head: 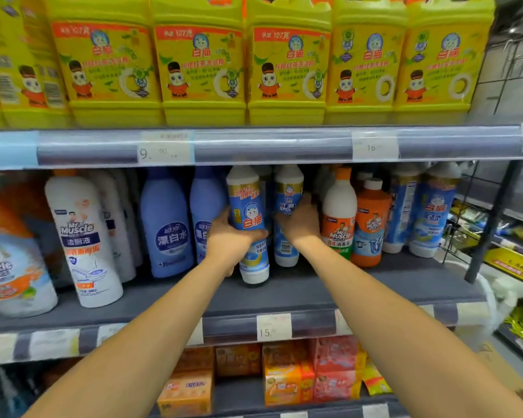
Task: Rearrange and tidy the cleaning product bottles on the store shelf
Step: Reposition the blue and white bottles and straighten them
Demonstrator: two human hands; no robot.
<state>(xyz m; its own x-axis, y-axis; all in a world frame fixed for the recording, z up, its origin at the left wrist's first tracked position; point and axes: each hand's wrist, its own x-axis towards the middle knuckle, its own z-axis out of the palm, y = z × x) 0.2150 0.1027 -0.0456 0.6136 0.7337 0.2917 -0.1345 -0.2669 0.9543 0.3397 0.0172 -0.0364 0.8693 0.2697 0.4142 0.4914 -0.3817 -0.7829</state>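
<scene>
On the middle shelf (284, 297), my left hand (230, 236) grips a tall white-and-blue cleaner bottle with a cat logo (248, 218), which stands near the shelf's middle. My right hand (301, 223) is wrapped around a second, similar white-and-blue bottle (288, 194) just behind and to the right of the first. Both bottles stand roughly upright and almost touch each other.
Blue bleach bottles (166, 224) stand to the left, then white Mr Muscle bottles (82, 236). To the right are an orange-capped white bottle (338, 215), an orange drain-cleaner bottle (370, 221) and more white-and-blue bottles (432, 212). Yellow detergent jugs (200, 61) fill the upper shelf; soap boxes (284, 375) lie below.
</scene>
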